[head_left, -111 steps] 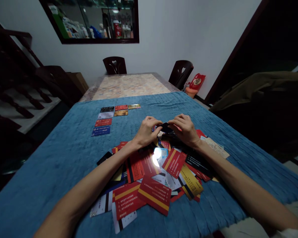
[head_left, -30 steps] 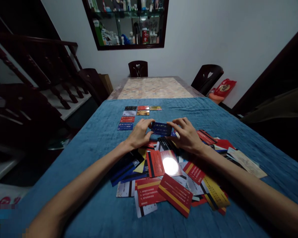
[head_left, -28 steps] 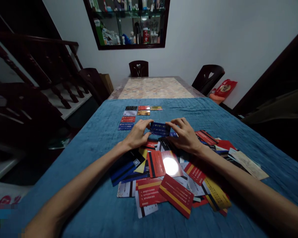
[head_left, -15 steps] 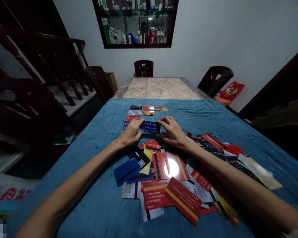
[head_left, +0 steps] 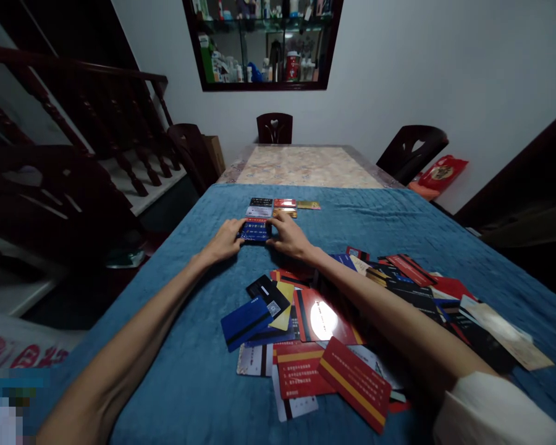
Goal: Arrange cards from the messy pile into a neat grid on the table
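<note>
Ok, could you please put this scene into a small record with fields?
Held item: dark blue rectangular card
Left hand: fingers on the card's left end
Right hand: fingers on its right end
Contact below: cannot tell whether it rests or hovers
Farthest row: rectangular black card, red card, gold card
Loose pile: overlapping multicoloured rectangular cards, closer to the person
Surface: blue ribbed cloth over the near part of a patterned table
</note>
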Demonstrator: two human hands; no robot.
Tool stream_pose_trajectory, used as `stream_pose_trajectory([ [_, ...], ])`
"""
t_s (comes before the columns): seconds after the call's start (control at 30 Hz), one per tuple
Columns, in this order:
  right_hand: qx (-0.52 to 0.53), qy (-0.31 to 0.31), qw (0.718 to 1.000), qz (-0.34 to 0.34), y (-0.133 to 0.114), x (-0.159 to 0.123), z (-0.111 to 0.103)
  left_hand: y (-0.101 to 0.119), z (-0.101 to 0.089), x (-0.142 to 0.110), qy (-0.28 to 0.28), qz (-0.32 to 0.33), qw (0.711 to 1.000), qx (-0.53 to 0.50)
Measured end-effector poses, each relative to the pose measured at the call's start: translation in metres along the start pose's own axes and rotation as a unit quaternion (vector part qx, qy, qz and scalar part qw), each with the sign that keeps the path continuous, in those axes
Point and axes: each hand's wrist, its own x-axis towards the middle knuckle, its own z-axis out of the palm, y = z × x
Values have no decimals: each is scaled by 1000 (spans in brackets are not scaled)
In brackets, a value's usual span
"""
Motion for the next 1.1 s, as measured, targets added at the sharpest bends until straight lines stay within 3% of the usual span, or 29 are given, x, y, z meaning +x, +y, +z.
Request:
stream_pose_trajectory([
  [0.2, 32, -31, 998, 39, 2, 5, 13, -8, 5, -2, -32, -19, 999, 15],
  [0.6, 0, -103, 993, 63, 0, 7, 11, -5, 3, -3, -96, -60, 993, 41],
  [1.1, -5, -107, 991, 78, -4, 8, 11, -4, 3, -1, -97, -67, 991, 63],
])
